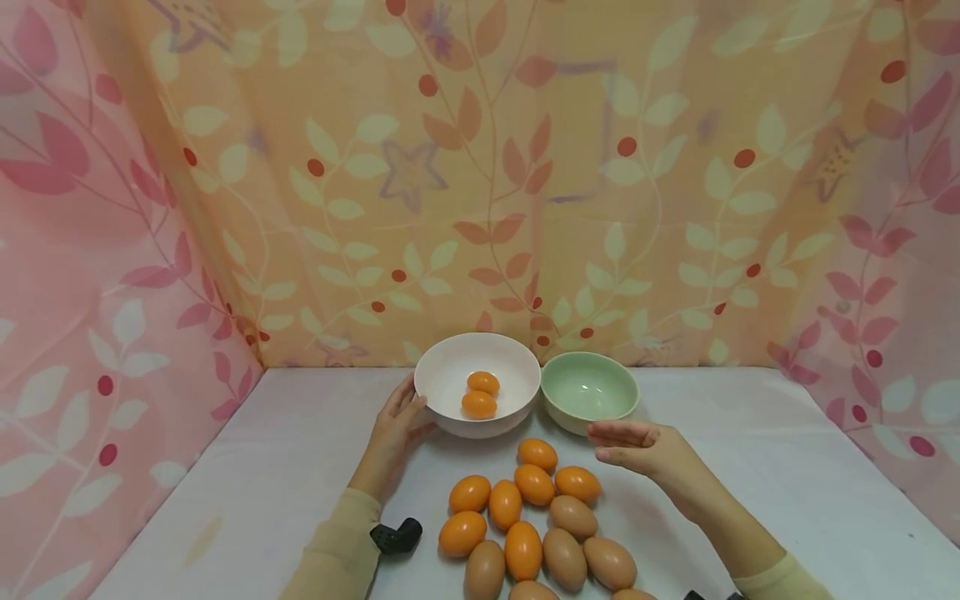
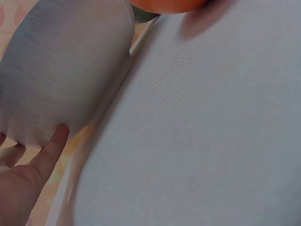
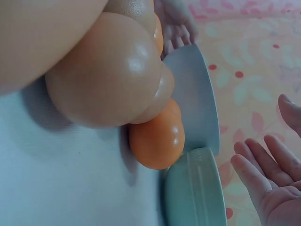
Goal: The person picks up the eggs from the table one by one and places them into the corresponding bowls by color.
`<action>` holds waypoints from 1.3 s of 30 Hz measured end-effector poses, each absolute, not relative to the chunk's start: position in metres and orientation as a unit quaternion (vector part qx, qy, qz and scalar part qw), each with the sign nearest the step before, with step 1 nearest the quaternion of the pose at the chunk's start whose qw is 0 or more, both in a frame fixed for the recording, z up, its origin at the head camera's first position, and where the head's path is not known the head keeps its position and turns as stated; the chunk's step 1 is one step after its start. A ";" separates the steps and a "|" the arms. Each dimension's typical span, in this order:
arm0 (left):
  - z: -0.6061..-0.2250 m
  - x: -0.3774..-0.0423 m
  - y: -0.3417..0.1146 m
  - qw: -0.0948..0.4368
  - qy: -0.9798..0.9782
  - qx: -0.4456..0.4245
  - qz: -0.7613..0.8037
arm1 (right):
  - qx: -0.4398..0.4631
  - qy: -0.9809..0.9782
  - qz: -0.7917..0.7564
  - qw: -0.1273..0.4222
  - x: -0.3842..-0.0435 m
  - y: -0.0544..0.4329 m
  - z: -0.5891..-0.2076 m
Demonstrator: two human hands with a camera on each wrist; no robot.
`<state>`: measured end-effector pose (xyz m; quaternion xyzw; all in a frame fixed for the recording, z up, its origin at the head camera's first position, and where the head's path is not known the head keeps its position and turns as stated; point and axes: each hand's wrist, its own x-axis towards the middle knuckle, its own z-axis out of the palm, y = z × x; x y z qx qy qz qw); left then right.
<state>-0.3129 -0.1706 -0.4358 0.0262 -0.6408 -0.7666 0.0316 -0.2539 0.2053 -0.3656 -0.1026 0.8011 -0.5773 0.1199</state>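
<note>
White bowl (image 1: 442,375) looks stiff and smooth, probably pretty light. I'd hold it by the outer wall, since the two orange eggs (image 1: 478,406) inside could roll. It's near the desk's (image 1: 795,450) far edge, touching the left hand (image 1: 401,417), thumb and fingers spread on its left side. Right hand's (image 1: 637,446) empty, fingers extended, near the green bowl (image 1: 588,392).

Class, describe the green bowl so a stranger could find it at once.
Look to the far edge of the white table. The green bowl stands there, just right of the white bowl. It is smaller, green and shows no eggs inside, while the white bowl holds two orange eggs.
</note>
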 end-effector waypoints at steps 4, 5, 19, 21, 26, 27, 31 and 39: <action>-0.436 -0.314 -0.170 0.030 -0.642 0.027 -0.766 | -0.090 0.792 -0.594 0.111 -0.254 0.208 -0.369; -0.436 -0.315 -0.170 0.029 -0.642 0.028 -0.766 | -0.090 0.788 -0.599 0.109 -0.254 0.209 -0.370; -0.435 -0.315 -0.171 0.033 -0.651 0.034 -0.758 | -0.099 0.785 -0.594 0.144 -0.262 0.212 -0.385; -0.434 -0.315 -0.171 0.031 -0.650 0.035 -0.759 | -0.107 0.790 -0.584 0.152 -0.263 0.212 -0.389; -0.434 -0.315 -0.171 0.026 -0.646 0.028 -0.762 | -0.114 0.797 -0.568 0.171 -0.267 0.211 -0.397; -0.435 -0.315 -0.171 0.025 -0.645 0.027 -0.763 | -0.115 0.797 -0.567 0.173 -0.267 0.211 -0.399; -0.436 -0.316 -0.171 0.025 -0.643 0.027 -0.765 | -0.109 0.795 -0.567 0.184 -0.269 0.210 -0.404; -0.437 -0.315 -0.172 0.026 -0.637 0.025 -0.770 | -0.114 0.789 -0.569 0.200 -0.269 0.209 -0.410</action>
